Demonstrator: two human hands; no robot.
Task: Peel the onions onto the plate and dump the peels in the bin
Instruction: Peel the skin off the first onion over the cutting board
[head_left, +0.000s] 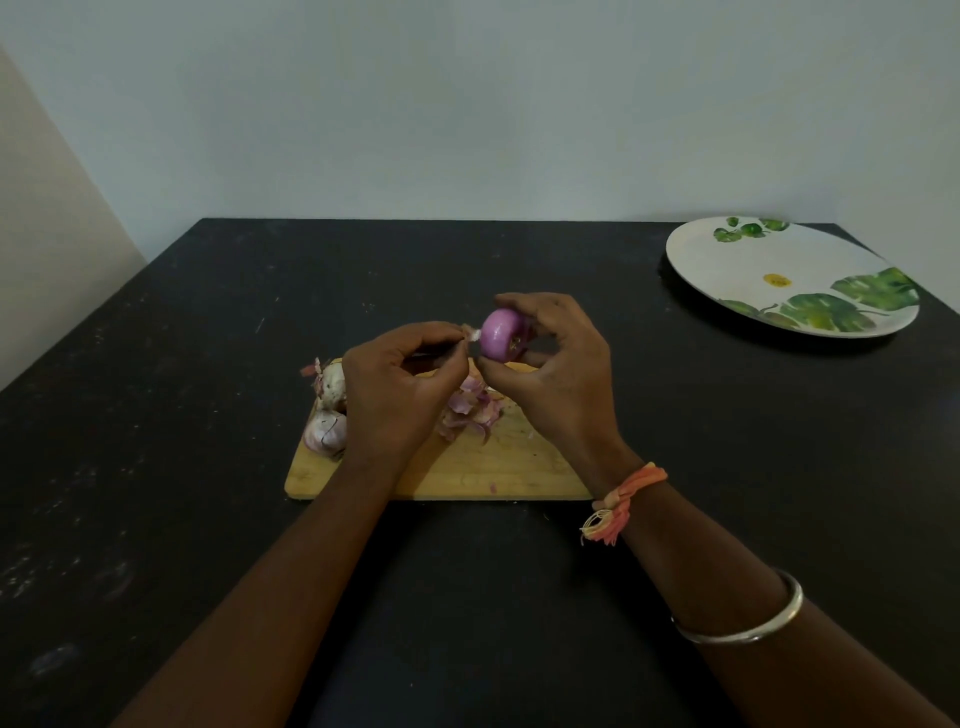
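My right hand (556, 364) grips a mostly peeled purple onion (500, 333) above the wooden cutting board (488, 467). My left hand (395, 384) pinches a small pale strip of peel (471, 332) at the onion's left end. Two unpeeled onions (332, 384) (324, 431) lie at the board's left edge, partly hidden by my left hand. A heap of pinkish peels (470, 410) rests on the board between my hands. A white plate with green leaf prints (753, 270) sits at the far right of the table, with nothing on it.
The dark table (208, 364) runs back to a pale wall, with a corner at the left. The plate reaches close to the table's right edge. No bin is in view.
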